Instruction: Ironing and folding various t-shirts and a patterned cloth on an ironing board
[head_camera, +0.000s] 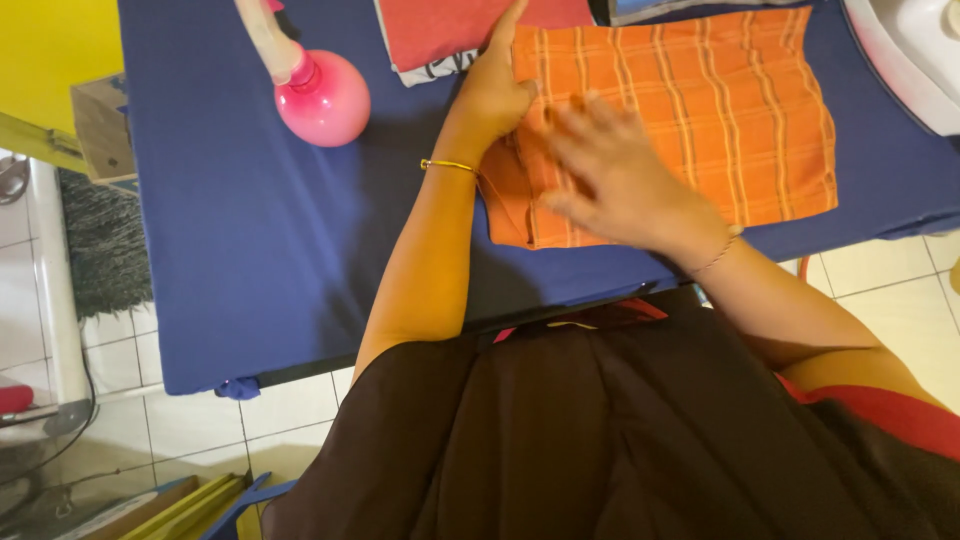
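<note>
Blue tabletop (260, 240), far edge: orange striped cloth (740, 110) lies partly folded, near-left part unsmoothed. Left hand (495, 95) pins its edge flat-fingered; right hand (620, 180), blurred, presses open-palmed, neither gripping.

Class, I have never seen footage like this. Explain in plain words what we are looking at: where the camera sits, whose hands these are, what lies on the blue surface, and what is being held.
There is one picture, taken by a camera worn on a person's head and looking down, so the arms reaching in from below are that person's own. No machine is involved, only two bare hands. The left hand, with a thin gold bangle at the wrist, presses on the left edge of an orange striped cloth. The right hand lies flat and open on the same cloth; it looks blurred. Neither hand grips anything. The cloth lies on a table covered in blue fabric. On it also stand a pink round bottle at the upper left and a red folded cloth at the top. Part of a white object, cut off by the frame, shows at the upper right.
</note>
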